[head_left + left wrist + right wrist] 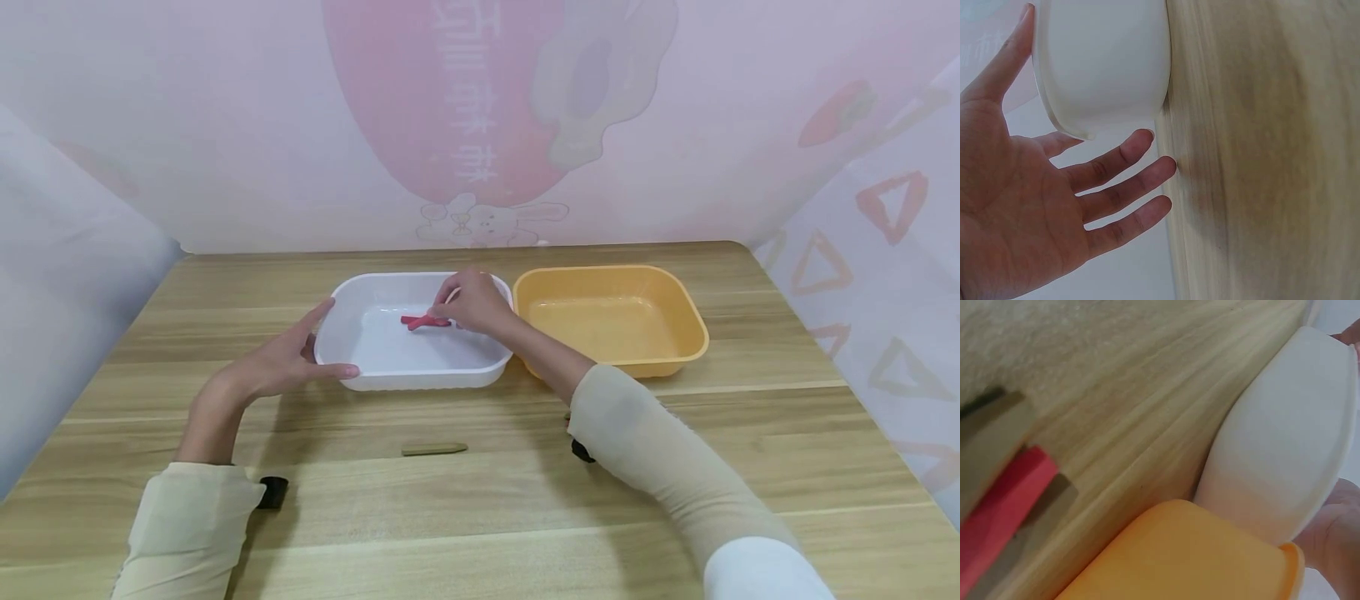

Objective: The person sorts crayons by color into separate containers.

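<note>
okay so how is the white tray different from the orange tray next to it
The white tray holds red sticks; the orange tray looks bare inside. Both hands are at the white tray: the left hand touches its left end, the right hand pinches the sticks over it. No hand touches the orange tray. Both are shallow, rounded rectangles, side by side on the wooden table.

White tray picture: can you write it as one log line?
left hand: open, steadying white tray | right hand: pinching red sticks inside | orange tray: beside | olive stick: on table
</note>
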A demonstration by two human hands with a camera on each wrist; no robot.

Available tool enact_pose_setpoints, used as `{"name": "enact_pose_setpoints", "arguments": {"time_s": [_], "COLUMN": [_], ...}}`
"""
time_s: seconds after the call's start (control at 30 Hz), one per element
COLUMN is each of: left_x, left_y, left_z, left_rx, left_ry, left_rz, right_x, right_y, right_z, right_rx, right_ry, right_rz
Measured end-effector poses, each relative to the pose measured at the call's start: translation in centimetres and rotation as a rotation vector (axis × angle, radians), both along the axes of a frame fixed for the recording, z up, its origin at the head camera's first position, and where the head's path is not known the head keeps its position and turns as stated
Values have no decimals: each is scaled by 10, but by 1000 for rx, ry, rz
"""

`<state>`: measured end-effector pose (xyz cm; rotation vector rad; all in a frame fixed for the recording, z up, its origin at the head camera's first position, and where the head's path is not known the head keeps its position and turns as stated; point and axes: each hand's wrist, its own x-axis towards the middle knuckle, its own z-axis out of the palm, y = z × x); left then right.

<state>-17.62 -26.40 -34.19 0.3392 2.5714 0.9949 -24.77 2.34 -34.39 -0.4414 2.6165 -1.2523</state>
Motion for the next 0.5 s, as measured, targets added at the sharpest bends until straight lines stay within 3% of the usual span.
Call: {"name": "enact_pose_setpoints", "arguments": {"time_s": [0.3, 0.5], "left_x": [2, 1], "left_y": [2, 2], "left_z": [1, 1], "left_rx": [-1, 6], "left_ry": [-9, -15], "left_rz": [4, 1], "right_x": [-4, -5], "right_y": [-2, 1], "right_z": [-6, -4], "right_rx": [41, 33], "right_ry": [1, -67], "right_rz": [5, 11]}}
